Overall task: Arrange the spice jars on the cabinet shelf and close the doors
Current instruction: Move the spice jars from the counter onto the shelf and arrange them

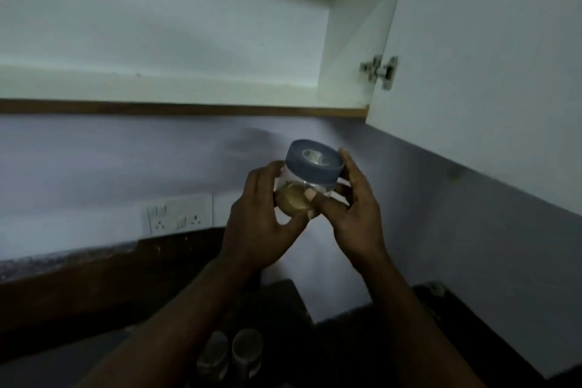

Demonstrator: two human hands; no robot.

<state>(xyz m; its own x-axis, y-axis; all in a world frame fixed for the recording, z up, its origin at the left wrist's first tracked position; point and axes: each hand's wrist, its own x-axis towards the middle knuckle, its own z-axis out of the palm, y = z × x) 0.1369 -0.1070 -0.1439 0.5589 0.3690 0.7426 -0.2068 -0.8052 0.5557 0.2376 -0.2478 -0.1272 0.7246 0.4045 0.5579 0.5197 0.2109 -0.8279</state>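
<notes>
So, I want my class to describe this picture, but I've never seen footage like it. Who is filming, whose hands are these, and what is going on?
There is no machine here, only a person. The single picture comes from a camera worn on their head, looking forward and down, so the arms reaching in are their own. The left hand and right hand together hold a small clear jar with a blue lid and something yellowish inside. Above is the pale cabinet shelf and, on the right, its open door. Below, on the dark counter, stand two more jars, too dim to describe. A socket sits on the wall.
</notes>
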